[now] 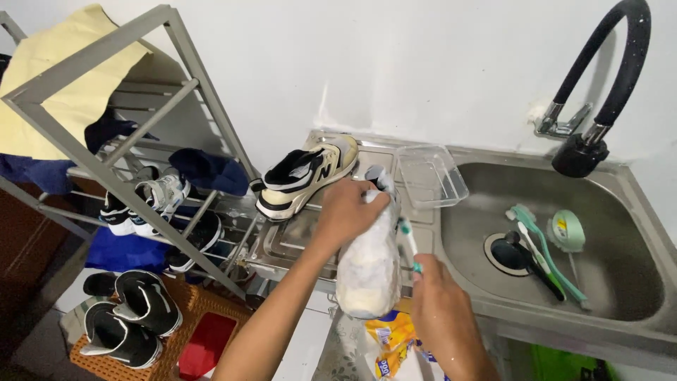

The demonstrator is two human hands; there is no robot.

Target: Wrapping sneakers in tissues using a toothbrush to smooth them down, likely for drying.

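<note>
1. A soapy shoe (368,264) is held sole-up over the draining board, just left of the steel sink (635,212).
2. The shoe is gripped near its top end by the left hand (347,212), with the fingers closed around it.
3. A small brush (409,243) is pinched in the right hand (441,310), and its head is pressed to the side of the shoe.
4. The shoe is likely light, with soft sides and a stiffer sole.
5. It is covered in white foam, so it is probably slippery; a firm hold around the sole and heel seems safest.
6. A second shoe (305,175) is left on the board behind, and a clear tub (431,176) is set beside it.
7. More brushes (539,243) are lying in the sink by the drain.
</note>
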